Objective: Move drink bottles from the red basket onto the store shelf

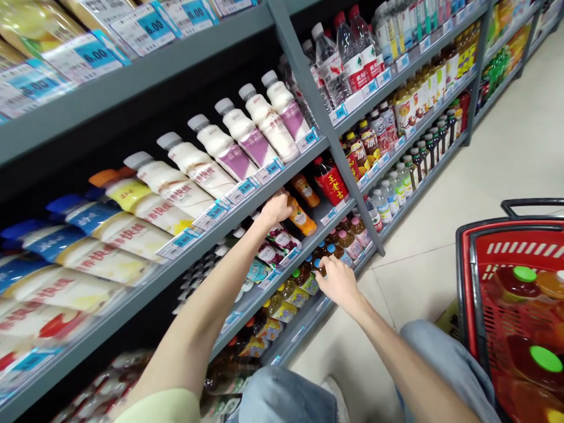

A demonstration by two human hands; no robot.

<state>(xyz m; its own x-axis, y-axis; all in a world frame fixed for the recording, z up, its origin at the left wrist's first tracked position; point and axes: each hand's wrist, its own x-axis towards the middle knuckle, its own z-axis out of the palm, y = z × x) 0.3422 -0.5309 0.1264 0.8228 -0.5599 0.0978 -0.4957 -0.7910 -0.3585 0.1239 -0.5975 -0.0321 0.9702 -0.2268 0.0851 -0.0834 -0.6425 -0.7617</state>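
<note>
My left hand [277, 208] reaches onto a middle shelf, its fingers at the upper end of an orange bottle [301, 217]. The far side of those fingers is hidden under the shelf above. Another orange bottle [307, 191] lies behind it, and a red bottle [331, 182] is to its right. Bottles with dark fruit labels [282, 238] lie to its left. In front of the lower shelves my right hand [337, 282] hangs with fingers curved and apart, near several small bottles with blue caps [339, 251]. I see nothing held in it.
Above my left hand, a shelf edge [238, 205] carries white bottles [229, 138] and price tags. A grey upright post [339, 153] stands right of my hands. At the right, a red basket [467, 282] holds several drink bottles.
</note>
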